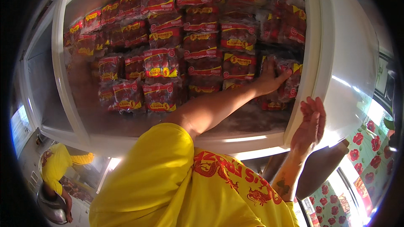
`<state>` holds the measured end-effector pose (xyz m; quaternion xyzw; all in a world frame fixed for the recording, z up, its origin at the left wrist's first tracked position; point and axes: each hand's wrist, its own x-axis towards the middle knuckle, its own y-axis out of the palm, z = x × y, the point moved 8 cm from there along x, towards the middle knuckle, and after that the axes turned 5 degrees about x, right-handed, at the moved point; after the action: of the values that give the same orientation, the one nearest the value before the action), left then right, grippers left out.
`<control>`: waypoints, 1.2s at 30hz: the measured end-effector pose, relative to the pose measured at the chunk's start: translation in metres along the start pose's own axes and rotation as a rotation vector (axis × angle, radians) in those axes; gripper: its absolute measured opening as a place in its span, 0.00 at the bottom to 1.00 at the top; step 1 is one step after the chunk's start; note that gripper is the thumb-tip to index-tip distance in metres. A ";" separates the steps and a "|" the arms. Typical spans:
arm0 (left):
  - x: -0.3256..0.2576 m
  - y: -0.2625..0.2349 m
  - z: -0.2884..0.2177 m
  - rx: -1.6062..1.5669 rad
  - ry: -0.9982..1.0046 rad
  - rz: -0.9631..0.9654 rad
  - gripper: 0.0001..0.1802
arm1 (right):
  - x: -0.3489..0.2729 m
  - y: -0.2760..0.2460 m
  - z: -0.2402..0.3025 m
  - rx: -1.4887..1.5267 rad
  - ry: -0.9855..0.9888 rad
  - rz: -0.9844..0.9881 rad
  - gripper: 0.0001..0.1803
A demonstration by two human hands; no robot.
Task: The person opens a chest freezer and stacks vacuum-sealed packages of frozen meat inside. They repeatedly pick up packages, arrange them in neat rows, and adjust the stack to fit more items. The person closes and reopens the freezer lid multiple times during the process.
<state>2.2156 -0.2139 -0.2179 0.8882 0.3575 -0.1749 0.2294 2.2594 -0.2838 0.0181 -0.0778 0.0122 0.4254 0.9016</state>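
My left arm, in a yellow sleeve, stretches rightward into a white chest freezer [320, 59]. At the freezer's right end my left hand [268, 80] lies over red-and-yellow clear plastic packs of dark reddish food. Its fingers and thumb are spread, and the thumb touches the edge of one food pack [290, 85]. Part of that pack is hidden by the hand. Just outside the stacks, by the right front corner of the rim, my right hand [312, 120] is raised with loosely bent fingers and nothing in it.
Similar packs [160, 62] fill the freezer in stacked rows. A pale frame bar [63, 71] crosses its left part. At lower left another person [55, 166] in yellow is near a metal bowl [51, 206]. Floral cloth [330, 204] hangs at lower right.
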 end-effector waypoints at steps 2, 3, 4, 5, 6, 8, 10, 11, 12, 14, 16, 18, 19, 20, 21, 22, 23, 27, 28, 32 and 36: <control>-0.001 0.000 0.001 0.061 -0.015 -0.005 0.67 | 0.011 0.000 0.008 -0.111 -0.050 -0.033 0.19; 0.001 -0.002 0.001 0.105 -0.022 -0.011 0.67 | 0.017 0.003 0.008 -0.124 -0.026 -0.038 0.18; 0.003 -0.003 0.002 0.087 -0.038 0.014 0.67 | 0.023 0.006 0.008 -0.135 -0.001 -0.044 0.17; 0.000 -0.005 -0.003 0.072 -0.057 0.049 0.68 | 0.025 0.007 0.007 -0.148 0.027 -0.061 0.16; -0.001 -0.006 -0.006 0.058 -0.077 0.084 0.68 | 0.026 0.012 0.002 -0.132 0.036 -0.005 0.17; 0.004 -0.005 0.001 -0.007 -0.070 0.117 0.68 | 0.025 0.024 -0.012 -0.094 0.053 0.108 0.18; 0.008 -0.008 0.008 -0.090 -0.034 0.109 0.68 | 0.025 0.052 -0.023 -0.110 0.064 0.216 0.16; 0.008 -0.009 0.010 -0.138 -0.007 0.098 0.68 | 0.022 0.069 -0.028 -0.135 0.077 0.234 0.16; 0.008 -0.011 0.015 -0.183 0.022 0.087 0.68 | 0.019 0.085 -0.033 -0.159 0.088 0.251 0.16; 0.016 -0.016 0.057 -0.316 0.059 0.132 0.60 | 0.021 0.120 -0.046 -0.130 0.130 0.344 0.16; 0.008 -0.039 0.046 -0.336 0.088 0.140 0.50 | 0.032 0.143 -0.060 -0.110 0.157 0.396 0.15; -0.040 -0.086 -0.026 -0.251 0.099 0.104 0.38 | 0.049 0.156 -0.074 -0.096 0.183 0.411 0.15; -0.048 -0.110 -0.018 -0.212 0.072 0.022 0.34 | 0.057 0.164 -0.084 -0.143 0.198 0.410 0.15; -0.053 -0.132 -0.004 -0.171 0.044 -0.061 0.30 | 0.064 0.173 -0.099 -0.186 0.213 0.407 0.16; -0.061 -0.154 -0.003 -0.127 0.013 -0.134 0.26 | 0.070 0.178 -0.114 -0.229 0.232 0.393 0.16; -0.073 -0.178 0.001 -0.131 -0.049 -0.217 0.24 | 0.074 0.185 -0.125 -0.197 0.259 0.400 0.16; -0.086 -0.203 -0.004 -0.132 -0.108 -0.300 0.22 | 0.080 0.193 -0.136 -0.162 0.282 0.405 0.16; -0.118 -0.287 -0.018 -0.138 -0.020 -0.594 0.21 | 0.106 0.248 -0.153 -0.313 0.239 0.466 0.19; -0.123 -0.304 -0.025 -0.124 0.020 -0.658 0.21 | 0.116 0.266 -0.151 -0.400 0.207 0.483 0.19; -0.134 -0.336 -0.062 -0.206 0.078 -0.761 0.21 | 0.161 0.317 -0.174 -0.306 0.344 0.468 0.42; -0.148 -0.357 -0.056 -0.072 0.003 -0.789 0.24 | 0.173 0.354 -0.170 -0.254 0.354 0.553 0.58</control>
<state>1.8677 -0.0382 -0.2015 0.6743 0.6777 -0.2356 0.1749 2.1044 0.0444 -0.2111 -0.2554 0.1358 0.6317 0.7192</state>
